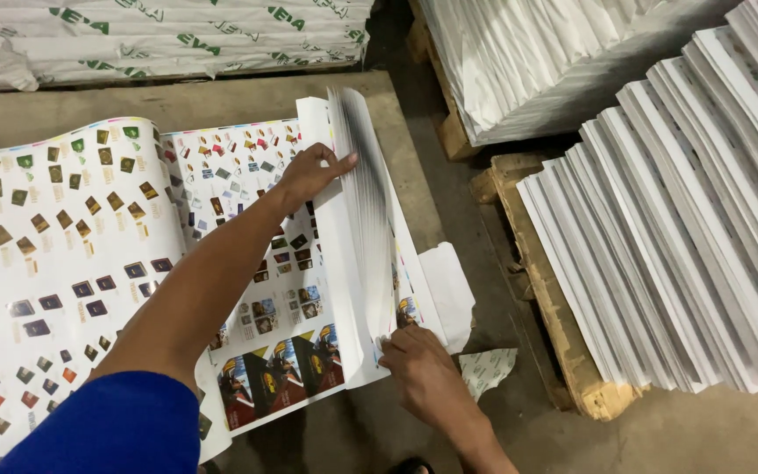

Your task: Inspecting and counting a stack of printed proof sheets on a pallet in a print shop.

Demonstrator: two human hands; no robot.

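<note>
A: Why is the left hand [313,171] up there?

B: It pinches the far corner of the lifted sheets [357,219], bending them upright so they fan apart; the right hand [423,360] grips their near corner.

A: Where do they sit?

B: At the right edge of the printed stack [63,254] on the table [396,123].

A: Room to move?

B: Little: the pallet [546,290] of paper bundles [686,228] stands just beside, with a narrow floor gap between.
</note>
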